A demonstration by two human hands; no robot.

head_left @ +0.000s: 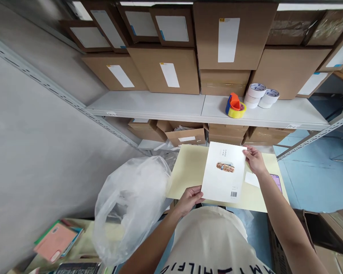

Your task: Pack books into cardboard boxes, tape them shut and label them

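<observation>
A thin white book [214, 179] with a small picture and a barcode on its cover is held up in front of me. My left hand [190, 198] pinches its lower left corner. At the upper right corner, my right hand [255, 160] grips the edge between thumb and fingers. Beneath the book lies a pale yellow board or tabletop [185, 167]. On it, beside my right forearm, are a white slip of paper [251, 179] and a phone [276, 182] with a lit purple screen, partly covered by the arm.
A large translucent plastic bag [143, 179] bulges at the left. Ahead, a metal shelf [165, 104] carries cardboard boxes [171, 72], white tape rolls [257, 91] and a tape dispenser [234, 105]. Notebooks [58, 239] lie lower left; an open carton [326, 232] stands lower right.
</observation>
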